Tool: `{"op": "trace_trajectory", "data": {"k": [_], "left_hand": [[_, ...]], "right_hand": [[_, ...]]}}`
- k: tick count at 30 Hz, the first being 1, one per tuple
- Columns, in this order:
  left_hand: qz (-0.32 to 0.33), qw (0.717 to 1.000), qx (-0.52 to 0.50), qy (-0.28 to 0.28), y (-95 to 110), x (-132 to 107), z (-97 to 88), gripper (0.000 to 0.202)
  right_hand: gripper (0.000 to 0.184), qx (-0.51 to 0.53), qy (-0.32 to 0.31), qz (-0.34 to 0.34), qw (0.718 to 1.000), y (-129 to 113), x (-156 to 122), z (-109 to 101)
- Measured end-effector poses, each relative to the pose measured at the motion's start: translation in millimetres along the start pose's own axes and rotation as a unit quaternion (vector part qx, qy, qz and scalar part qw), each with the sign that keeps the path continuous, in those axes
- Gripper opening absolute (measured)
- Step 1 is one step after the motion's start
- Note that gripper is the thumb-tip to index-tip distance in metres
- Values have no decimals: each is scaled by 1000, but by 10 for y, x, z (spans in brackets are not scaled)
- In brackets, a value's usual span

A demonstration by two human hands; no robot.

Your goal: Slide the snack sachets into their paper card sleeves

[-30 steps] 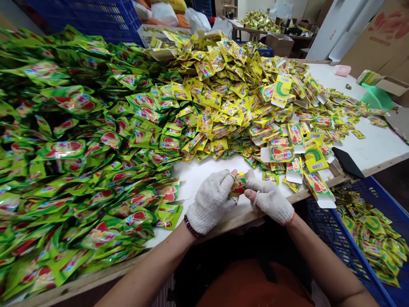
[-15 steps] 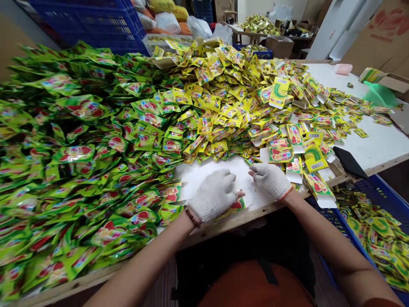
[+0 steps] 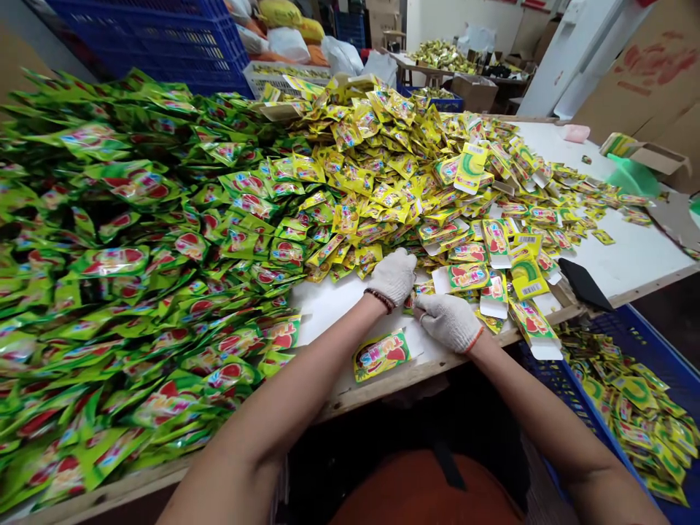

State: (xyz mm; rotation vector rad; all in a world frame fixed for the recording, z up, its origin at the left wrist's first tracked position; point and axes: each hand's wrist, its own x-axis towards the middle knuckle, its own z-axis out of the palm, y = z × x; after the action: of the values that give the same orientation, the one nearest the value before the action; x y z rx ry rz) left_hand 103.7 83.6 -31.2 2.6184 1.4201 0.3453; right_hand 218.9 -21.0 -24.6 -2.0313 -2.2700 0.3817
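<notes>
My left hand [image 3: 394,275], in a white knit glove, reaches forward to the near edge of the yellow sachet pile [image 3: 383,160]. Its fingers are curled down, and what they grip is hidden. My right hand [image 3: 448,321], also gloved, lies just to the right with its fingers bent toward the left hand. A bit of a green-and-yellow packet [image 3: 421,290] shows between the two hands. A small printed carton [image 3: 381,354] lies loose on the white tabletop [image 3: 328,302] near the front edge. Flat printed cartons [image 3: 495,273] are spread to the right of my hands.
A big heap of green sachets [image 3: 120,255] covers the table's left half. A blue crate [image 3: 628,394] with yellow sachets stands low at the right. A black scraper [image 3: 582,284] lies by the table's edge. Blue crates [image 3: 164,36], sacks and cardboard stand behind.
My left hand set the small carton down near the front edge, let go of it, and reached forward to the yellow pile. My right hand drew back slightly toward the left hand.
</notes>
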Motion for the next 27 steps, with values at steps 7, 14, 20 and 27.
{"op": "trace_trajectory", "data": {"k": [7, 14, 20, 27], "left_hand": [[-25, 994, -64, 83, -203, -391, -312, 18], [-206, 834, -511, 24, -440, -872, -390, 25], [-208, 809, -548, 49, -527, -902, -310, 35], [-159, 820, -550, -9, -411, -913, -341, 35]], "right_hand": [[25, 95, 110, 51, 988, 173, 66, 75], [27, 50, 46, -10, 998, 33, 215, -33], [16, 95, -28, 3, 995, 2, 265, -96], [28, 371, 76, 11, 925, -9, -15, -161]]}}
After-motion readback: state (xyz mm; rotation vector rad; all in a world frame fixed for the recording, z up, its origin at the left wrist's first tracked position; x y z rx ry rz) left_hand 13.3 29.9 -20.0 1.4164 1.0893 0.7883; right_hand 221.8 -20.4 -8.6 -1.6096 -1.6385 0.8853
